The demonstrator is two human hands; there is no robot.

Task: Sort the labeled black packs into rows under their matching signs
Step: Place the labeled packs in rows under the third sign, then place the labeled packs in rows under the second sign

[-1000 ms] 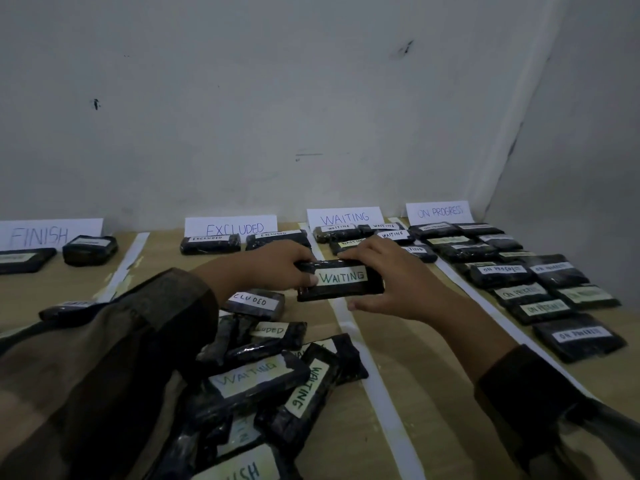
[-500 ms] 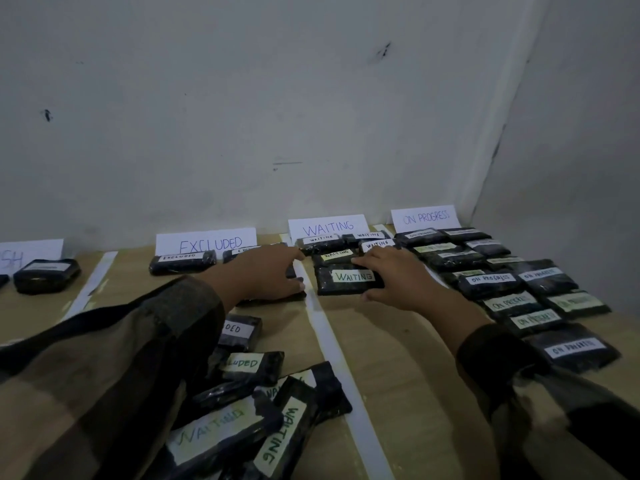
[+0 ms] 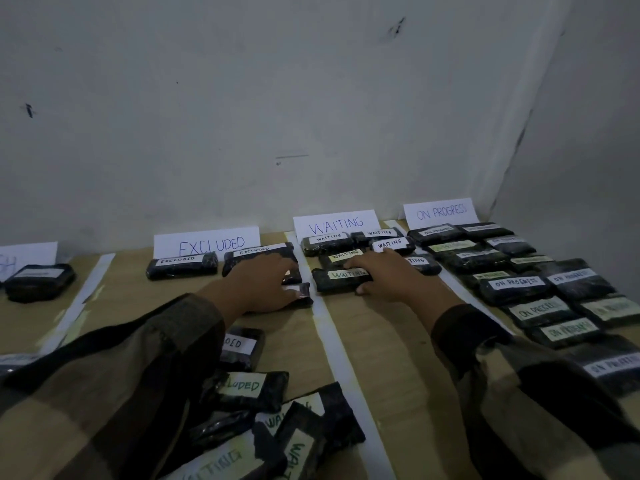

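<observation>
Right hand [image 3: 388, 277] gripped the right end of a black plastic-wrapped pack with a pale WAITING label [image 3: 337, 279]: fingers over its top, thumb tucked at the near edge. On my feed that pack lay flat on the tan wooden table [image 3: 381, 358]. It was the nearest one in the lane under the white paper WAITING sign [image 3: 335, 223], just right of a long white tape strip [image 3: 337, 355]. Other black WAITING packs [image 3: 327, 243] lay between it and the sign, close together.

Left hand [image 3: 263, 284] sat palm-down, fingers curved over a second black pack [image 3: 304, 293], holding it on the table in the lane left of the strip. Only the pack's right end showed past the fingers; I could not read its label. Beyond it, two black packs labelled EXCLUDED [image 3: 181, 265] lay side by side at the foot of the white paper EXCLUDED sign [image 3: 207, 242].

To the right I logged the white paper ON PROGRESS sign [image 3: 440, 213], with black ON PROGRESS packs [image 3: 516, 285] laid in close rows running toward me. Far left, one black pack with a blurred label [image 3: 40, 280] sat by a sign cut off at the frame edge [image 3: 31, 258].

Near left, a loose heap of unsorted black packs [image 3: 304, 441] overlapped one another, labels reading EXCLUDED and WAITING, partly under the brown plaid left sleeve [image 3: 104, 393]
</observation>
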